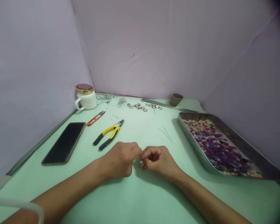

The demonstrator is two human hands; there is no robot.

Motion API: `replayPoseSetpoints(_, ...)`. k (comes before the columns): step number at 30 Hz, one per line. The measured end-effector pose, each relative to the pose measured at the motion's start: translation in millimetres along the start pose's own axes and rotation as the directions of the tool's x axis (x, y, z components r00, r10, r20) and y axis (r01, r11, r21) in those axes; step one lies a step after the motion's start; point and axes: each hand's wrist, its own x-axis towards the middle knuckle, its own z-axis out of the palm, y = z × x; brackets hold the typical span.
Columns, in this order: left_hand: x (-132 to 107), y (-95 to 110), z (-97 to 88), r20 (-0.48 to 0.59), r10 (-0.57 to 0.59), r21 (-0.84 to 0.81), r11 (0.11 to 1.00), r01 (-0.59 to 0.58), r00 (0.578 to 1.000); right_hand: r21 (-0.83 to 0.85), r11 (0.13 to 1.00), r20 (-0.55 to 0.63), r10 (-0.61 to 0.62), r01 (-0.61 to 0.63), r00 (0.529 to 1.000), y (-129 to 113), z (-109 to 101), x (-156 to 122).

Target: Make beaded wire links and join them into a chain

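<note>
Above the near middle of the table, my left hand (122, 158) and my right hand (161, 161) meet at the fingertips. Between them is a small beaded ring (142, 165) with clear and red beads, partly covered by the fingers. My right thumb and forefinger pinch it. The left fingers are curled closed right beside it, and what they grip is hidden. Pliers (109, 134) with yellow and black handles lie just beyond my left hand. Two thin wires (166, 135) lie on the table beyond my right hand.
A metal tray (198, 155) of mixed beads stands on the right. At left are a phone (64, 143), orange thread snips (96, 118) and a lidded white mug (87, 100). Several beaded rings (138, 106), wire scraps (105, 99), long wires (170, 105) and a brown cup (176, 100) lie along the back.
</note>
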Motion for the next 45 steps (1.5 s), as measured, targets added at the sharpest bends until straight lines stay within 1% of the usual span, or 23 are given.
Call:
replayPoseSetpoints(1,0.4,-0.9,0.3,-0.010,-0.025,-0.029,0.999,0.024,1.000,0.018,1.000,0.007,-0.003,0.003,1.000,-0.2,-0.7,0.3)
replayPoseSetpoints(3,1.6,-1.0,2.4,-0.073,-0.127,-0.114,0.986,0.118,0.989,0.118,0.993,-0.012,0.011,-0.009,1.000,-1.3,-1.4,1.1)
replayPoseSetpoints(6,3.3,1.9,6.6,-0.189,-0.297,-0.214,0.943,0.256,0.936,0.359,0.933,-0.051,0.046,-0.025,0.998,-2.5,-0.8,1.4)
replayPoseSetpoints(8,3.8,4.7,8.6,-0.246,-0.365,-0.244,0.920,0.307,0.898,0.462,0.886,-0.046,0.060,-0.032,0.997,-2.3,0.5,0.6)
replayPoseSetpoints(11,3.7,8.0,10.0,-0.274,-0.424,-0.271,0.895,0.354,0.863,0.497,0.866,-0.026,0.087,-0.063,0.996,-1.2,3.0,-1.4)
replayPoseSetpoints(13,3.7,8.8,10.1,-0.258,-0.442,-0.285,0.884,0.370,0.859,0.498,0.865,-0.036,0.097,-0.066,0.995,-0.8,4.4,-2.3)
replayPoseSetpoints(15,4.0,8.6,10.1,-0.236,-0.444,-0.294,0.881,0.372,0.864,0.493,0.869,-0.068,0.095,-0.049,0.993,-0.4,5.6,-2.5)
replayPoseSetpoints(21,4.9,8.0,10.9,-0.204,-0.385,-0.292,0.901,0.319,0.900,0.395,0.917,-0.202,0.035,0.049,0.979,1.9,8.6,-2.4)
replayPoseSetpoints(23,4.0,9.2,12.1,-0.200,-0.369,-0.273,0.911,0.310,0.908,0.338,0.939,-0.230,0.021,0.060,0.973,2.0,9.1,-3.0)
replayPoseSetpoints(26,2.1,10.5,13.3,-0.183,-0.337,-0.221,0.929,0.296,0.923,0.197,0.979,-0.276,-0.003,0.060,0.961,0.9,8.4,-4.1)
replayPoseSetpoints(28,1.3,9.9,12.2,-0.173,-0.286,-0.164,0.952,0.259,0.942,0.081,0.995,-0.285,-0.035,0.061,0.958,-0.5,7.0,-4.7)
replayPoseSetpoints(30,1.1,7.7,8.9,-0.159,-0.204,-0.082,0.978,0.193,0.966,-0.018,0.998,-0.243,-0.067,0.065,0.968,-2.0,5.1,-5.0)
replayPoseSetpoints(32,1.0,4.4,4.1,-0.123,-0.106,0.013,0.994,0.109,0.987,-0.094,0.992,-0.142,-0.093,0.080,0.985,-3.3,3.0,-5.0)
replayPoseSetpoints(34,0.7,0.8,-0.3,-0.061,-0.004,0.096,0.995,0.010,0.998,-0.143,0.984,-0.022,-0.109,0.105,0.994,-3.8,1.1,-4.6)
replayPoseSetpoints(36,0.2,-2.3,-2.4,-0.013,0.075,0.137,0.988,-0.072,0.997,-0.161,0.981,0.060,-0.102,0.111,0.993,-3.4,-0.1,-3.4)
replayPoseSetpoints(38,0.1,-4.3,-1.1,-0.028,0.089,0.108,0.990,-0.086,0.996,-0.102,0.992,0.066,-0.062,0.069,0.996,-2.3,-0.6,-1.7)
replayPoseSetpoints(39,0.4,-4.8,0.7,-0.066,0.059,0.060,0.997,-0.055,0.996,-0.025,0.999,0.037,-0.032,0.033,0.999,-1.8,-0.5,-0.8)
replayPoseSetpoints(40,1.1,-4.7,3.0,-0.116,0.000,-0.010,1.000,-0.002,0.993,0.078,0.997,0.000,-0.002,0.002,1.000,-1.4,-0.3,0.2)
replayPoseSetpoints(41,2.0,-4.3,5.7,-0.165,-0.087,-0.096,0.993,0.072,0.982,0.196,0.981,-0.037,0.023,-0.015,0.999,-1.1,0.0,1.1)
replayPoseSetpoints(42,3.1,-3.4,8.5,-0.197,-0.195,-0.193,0.969,0.157,0.961,0.307,0.951,-0.063,0.042,-0.021,0.997,-1.0,0.5,1.9)
replayPoseSetpoints(43,4.4,-2.1,11.1,-0.202,-0.305,-0.289,0.927,0.241,0.931,0.394,0.919,-0.077,0.051,-0.017,0.996,-0.9,0.9,2.6)
replayPoseSetpoints(44,5.5,-0.6,13.5,-0.179,-0.399,-0.373,0.874,0.313,0.899,0.447,0.895,-0.082,0.051,-0.009,0.995,-0.7,1.4,3.1)
replayPoseSetpoints(45,6.4,0.9,15.5,-0.140,-0.465,-0.437,0.821,0.366,0.874,0.469,0.883,-0.086,0.046,0.000,0.995,-0.5,1.9,3.4)
